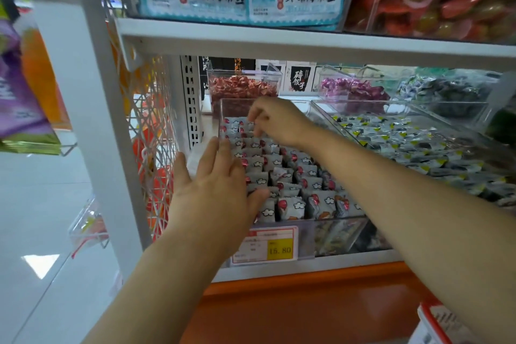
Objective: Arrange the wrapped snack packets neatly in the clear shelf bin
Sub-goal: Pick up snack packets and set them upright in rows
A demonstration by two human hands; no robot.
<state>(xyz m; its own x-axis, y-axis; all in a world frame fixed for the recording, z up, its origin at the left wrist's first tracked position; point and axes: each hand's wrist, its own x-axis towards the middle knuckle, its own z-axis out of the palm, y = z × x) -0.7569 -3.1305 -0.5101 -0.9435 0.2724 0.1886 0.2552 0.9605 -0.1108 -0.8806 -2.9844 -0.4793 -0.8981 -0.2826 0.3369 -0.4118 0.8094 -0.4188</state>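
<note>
A clear shelf bin (339,222) on the lower shelf holds several rows of grey wrapped snack packets (293,173) with red and white print, most standing upright. My left hand (217,187) lies flat with straight fingers against the bin's left side, its thumb touching packets at the front left. My right hand (275,120) reaches over the far end of the bin, fingers curled down and pinching a packet in the back rows. The packets under both hands are hidden.
A second clear bin (329,117) of grey and yellow packets stands to the right. Behind are bins of red candy (243,86) and purple candy (354,88). The shelf above (307,42) hangs low. A white upright (92,109) and wire mesh stand left. A price tag (268,244) fronts the bin.
</note>
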